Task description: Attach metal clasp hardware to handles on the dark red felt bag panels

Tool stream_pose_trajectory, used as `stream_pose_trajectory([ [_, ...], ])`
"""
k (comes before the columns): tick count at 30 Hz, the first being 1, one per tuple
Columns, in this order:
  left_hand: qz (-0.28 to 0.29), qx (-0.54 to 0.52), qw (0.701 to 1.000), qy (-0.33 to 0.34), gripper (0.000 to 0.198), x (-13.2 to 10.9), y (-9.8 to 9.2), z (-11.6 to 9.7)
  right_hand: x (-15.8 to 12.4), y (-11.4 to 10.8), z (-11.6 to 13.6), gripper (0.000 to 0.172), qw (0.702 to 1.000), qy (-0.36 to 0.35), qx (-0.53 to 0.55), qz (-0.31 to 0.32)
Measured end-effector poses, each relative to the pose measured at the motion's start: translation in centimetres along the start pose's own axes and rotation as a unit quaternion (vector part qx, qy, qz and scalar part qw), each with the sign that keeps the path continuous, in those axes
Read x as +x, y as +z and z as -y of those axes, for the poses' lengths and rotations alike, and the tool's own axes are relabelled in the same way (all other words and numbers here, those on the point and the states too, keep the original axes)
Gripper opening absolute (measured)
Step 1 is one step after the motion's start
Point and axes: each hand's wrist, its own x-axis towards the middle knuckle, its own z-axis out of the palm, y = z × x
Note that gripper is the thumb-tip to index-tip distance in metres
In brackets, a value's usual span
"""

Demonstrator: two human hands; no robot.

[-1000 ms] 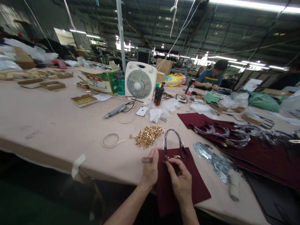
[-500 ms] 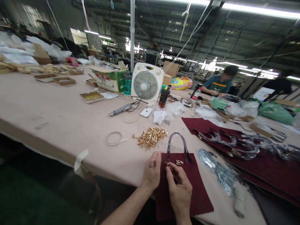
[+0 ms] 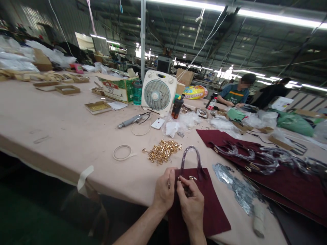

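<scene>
A burgundy bag panel [image 3: 216, 212] hangs partly over the near table edge, with a plastic-wrapped handle [image 3: 191, 149] arching from its top. My left hand [image 3: 164, 190] is closed beside the panel's left edge, with a small metal fitting [image 3: 169, 183] showing between its fingers. At the left foot of the handle, my right hand [image 3: 191, 202] pinches a small gold fitting [image 3: 179, 179]; its curled fingers hide most of that spot. Another gold fitting [image 3: 191, 178] sits on the panel between the handle's feet. Beyond my hands lies a heap of gold fittings [image 3: 163, 151].
Flat metal plates [image 3: 233, 182] and a wrapped roll [image 3: 259, 221] lie to the right. Behind them are stacked burgundy panels [image 3: 291, 187] with wrapped handles. A tape loop [image 3: 122, 152], electric screwdriver [image 3: 130, 121], phone [image 3: 157, 123] and fan [image 3: 158, 92] stand farther back. A co-worker [image 3: 238, 92] sits opposite.
The metal fitting at my left hand has turned from face-on to nearly edge-on. My right fingertips have shifted slightly left, closer to the left hand. The view has moved a little.
</scene>
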Motion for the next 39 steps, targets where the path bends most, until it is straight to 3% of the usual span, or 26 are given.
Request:
stream_pose_trajectory([
  [4, 0.007, 0.021, 1.000, -0.003, 0.039, 0.0, 0.1, 0.4, 0.4, 0.2, 0.8, 0.030, 0.999, 0.013, -0.037, 0.013],
  [9, 0.001, 0.030, 0.999, -0.019, 0.041, 0.3, 0.1, 0.3, 0.0, 1.0, 1.4, 0.032, 0.987, -0.075, -0.142, 0.004],
  [14, -0.002, 0.057, 0.998, -0.039, 0.047, 0.1, 0.0, -0.5, -1.0, 1.2, -1.6, 0.035, 0.979, -0.134, -0.156, 0.003],
  [18, -0.001, 0.070, 0.997, -0.042, 0.046, 0.0, -0.1, -0.7, -0.2, 0.3, -3.5, 0.039, 0.987, -0.112, -0.094, 0.067],
  [20, 0.007, 0.077, 0.996, -0.047, 0.045, 0.0, -0.1, -0.7, 0.9, -0.7, -3.2, 0.039, 0.990, -0.064, -0.049, 0.114],
  [22, 0.020, 0.093, 0.994, -0.049, 0.044, 0.1, 0.0, -0.7, 2.5, -2.0, -2.3, 0.043, 0.993, -0.004, -0.006, 0.120],
  [24, 0.035, 0.122, 0.991, -0.044, 0.043, 0.1, 0.2, -0.6, 4.6, -2.9, -1.1, 0.047, 0.997, 0.024, 0.017, 0.073],
  [26, 0.053, 0.156, 0.986, -0.040, 0.041, 0.2, 0.5, -0.5, 7.2, -3.1, 0.0, 0.045, 0.999, 0.003, 0.014, 0.030],
  [28, 0.062, 0.182, 0.981, -0.038, 0.038, 0.3, 0.7, -0.4, 10.1, -2.4, 0.5, 0.038, 0.997, -0.051, -0.008, 0.055],
  [30, 0.064, 0.192, 0.979, -0.034, 0.037, 0.3, 0.8, -0.3, 12.8, -1.0, 0.6, 0.028, 0.985, -0.105, -0.062, 0.126],
  [34, 0.063, 0.205, 0.977, -0.015, 0.037, 0.5, 1.1, 0.5, 16.1, 2.4, -0.1, 0.020, 0.924, -0.125, -0.252, 0.260],
  [36, 0.064, 0.211, 0.975, -0.006, 0.037, 0.6, 1.1, 1.0, 16.7, 3.7, -0.6, 0.023, 0.898, -0.119, -0.314, 0.284],
  [39, 0.073, 0.212, 0.975, 0.008, 0.034, 0.6, 1.1, 1.6, 17.2, 4.6, -1.2, 0.023, 0.888, -0.115, -0.340, 0.287],
])
